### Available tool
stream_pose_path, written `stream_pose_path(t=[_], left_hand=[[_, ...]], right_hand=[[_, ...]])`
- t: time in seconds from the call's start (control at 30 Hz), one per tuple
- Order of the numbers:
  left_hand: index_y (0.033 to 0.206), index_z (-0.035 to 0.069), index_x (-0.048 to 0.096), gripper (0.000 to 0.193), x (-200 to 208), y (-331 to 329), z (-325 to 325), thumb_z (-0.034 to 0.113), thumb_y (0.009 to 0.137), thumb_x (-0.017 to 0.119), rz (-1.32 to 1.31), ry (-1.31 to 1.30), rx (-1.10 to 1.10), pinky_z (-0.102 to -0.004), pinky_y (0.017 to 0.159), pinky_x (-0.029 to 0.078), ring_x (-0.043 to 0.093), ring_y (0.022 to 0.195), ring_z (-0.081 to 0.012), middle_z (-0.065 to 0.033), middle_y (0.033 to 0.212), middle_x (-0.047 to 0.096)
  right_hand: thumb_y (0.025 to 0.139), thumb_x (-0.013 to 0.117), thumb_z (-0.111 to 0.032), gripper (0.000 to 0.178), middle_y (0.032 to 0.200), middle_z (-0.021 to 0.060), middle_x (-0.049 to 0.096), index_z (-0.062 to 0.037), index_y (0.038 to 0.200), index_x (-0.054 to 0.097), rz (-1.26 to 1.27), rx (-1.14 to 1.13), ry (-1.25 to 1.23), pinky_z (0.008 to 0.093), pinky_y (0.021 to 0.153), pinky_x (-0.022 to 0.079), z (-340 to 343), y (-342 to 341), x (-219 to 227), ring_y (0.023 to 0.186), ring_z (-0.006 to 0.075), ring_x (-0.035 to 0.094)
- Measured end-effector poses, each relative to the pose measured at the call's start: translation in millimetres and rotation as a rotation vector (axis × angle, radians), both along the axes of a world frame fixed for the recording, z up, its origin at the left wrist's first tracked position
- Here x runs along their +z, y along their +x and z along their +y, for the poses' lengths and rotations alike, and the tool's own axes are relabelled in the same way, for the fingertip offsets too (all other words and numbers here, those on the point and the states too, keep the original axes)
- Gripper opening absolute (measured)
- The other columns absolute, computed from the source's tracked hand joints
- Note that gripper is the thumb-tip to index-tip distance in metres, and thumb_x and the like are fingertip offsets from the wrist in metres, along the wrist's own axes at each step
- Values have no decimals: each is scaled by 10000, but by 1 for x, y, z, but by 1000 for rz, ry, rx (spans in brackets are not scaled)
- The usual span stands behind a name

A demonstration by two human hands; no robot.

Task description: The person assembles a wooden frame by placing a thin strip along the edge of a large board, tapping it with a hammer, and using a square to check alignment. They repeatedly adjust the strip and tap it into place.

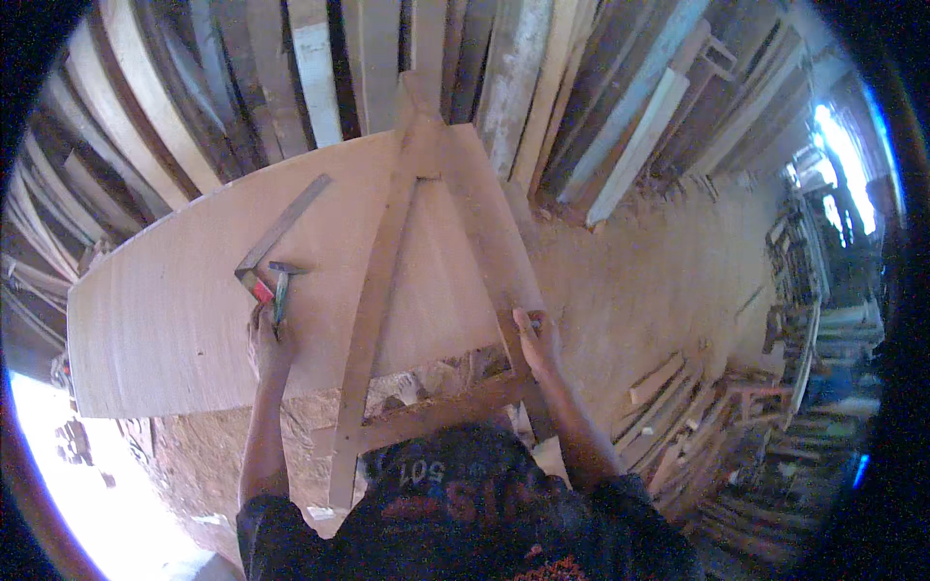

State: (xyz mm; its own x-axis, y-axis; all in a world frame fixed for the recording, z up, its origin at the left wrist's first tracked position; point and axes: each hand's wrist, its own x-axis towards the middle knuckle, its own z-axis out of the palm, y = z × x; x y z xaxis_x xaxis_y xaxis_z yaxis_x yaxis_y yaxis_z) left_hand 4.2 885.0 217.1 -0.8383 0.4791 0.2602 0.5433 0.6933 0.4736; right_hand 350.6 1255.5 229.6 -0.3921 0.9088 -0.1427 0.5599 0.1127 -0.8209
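An A-shaped wooden frame [381, 261] lies over a pale wooden board [184, 300], its two legs meeting at the far end and a crossbar [441, 412] near my body. My left hand [266, 344] is closed at the lower end of a hammer [282, 290] with a greenish handle. Touching its fingertips is the red end of an L-shaped try square [281, 229], whose long blade rests on the board; I cannot tell whether the hand grips the square too. Over the frame's right leg [486, 257], my right hand [540, 341] is closed, thumb on top.
Many planks [315, 77] lean upright along the far side. Cut wood strips [668, 416] lie on the brown ground [639, 281] at the right, with more stacked timber beyond. Bright daylight comes in at the lower left and far right.
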Motion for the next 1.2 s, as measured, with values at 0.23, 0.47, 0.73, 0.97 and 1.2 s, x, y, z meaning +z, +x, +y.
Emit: stream_pose_path(t=[0.23,0.47,0.73,0.97,1.2], left_hand=[[1267,29,571,512,11,78,-7,232,833,752,74,125,-7,-515,961,472,550,1171,-413,-220,1283,561],[1305,26,563,649,35,158,14,278,761,810,-207,12,-144,-523,934,489,591,1111,-412,-215,1228,585],[1363,37,552,645,35,116,18,236,795,783,-210,-1,-100,-476,969,491,584,1134,-396,-212,1203,592],[1348,47,578,621,38,102,19,244,802,800,-156,22,-104,-484,968,483,583,1123,-392,-206,1207,597],[1350,57,584,630,37,100,19,250,795,811,-181,9,-101,-477,972,491,588,1131,-384,-204,1222,606]], right_hand=[[909,731,-399,521,1020,169,674,11,1195,584,-40,54,129,413,820,530,-14,65,-40,936,296,646],[981,655,-307,340,1021,81,657,0,1124,627,65,100,-150,333,845,492,-53,107,-38,953,168,586],[954,651,-407,490,1106,256,696,47,1136,666,-168,181,132,440,873,517,-44,46,-14,1014,397,665],[924,660,-493,535,992,236,706,28,1046,685,-107,81,50,451,824,520,-52,26,-24,913,406,668],[919,688,-486,545,986,153,698,43,1051,661,-8,33,-95,398,852,505,-53,27,-22,935,273,640]])
